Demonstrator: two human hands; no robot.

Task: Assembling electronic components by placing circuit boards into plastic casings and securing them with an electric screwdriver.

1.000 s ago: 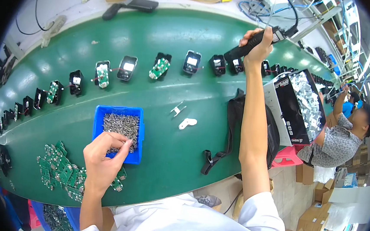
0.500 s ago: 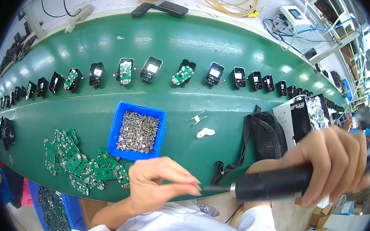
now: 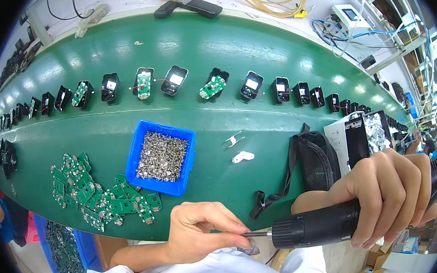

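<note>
My right hand [image 3: 391, 193] is wrapped around a black electric screwdriver [image 3: 319, 224], held level above the bench's near edge with its bit [image 3: 258, 234] pointing left. The thumb and fingertips of my left hand [image 3: 203, 227] are pinched together at the bit's tip. Whatever sits between them is hidden. Beyond my left hand stands a blue bin [image 3: 191, 160] full of small metal screws [image 3: 161, 155]. Loose green circuit boards [image 3: 91, 193] lie piled to its left.
Black device housings [image 3: 252, 85] run in a long curved row across the green bench [image 3: 225, 44], some with circuit boards on them. A black mesh bag [image 3: 319, 162] and an open box [image 3: 349, 139] lie at the right. Small white parts [image 3: 242, 157] rest mid-bench.
My left hand has moved right, its pinched fingertips now meeting the bit's tip. The screwdriver is steadier, with its front end slightly left of before.
</note>
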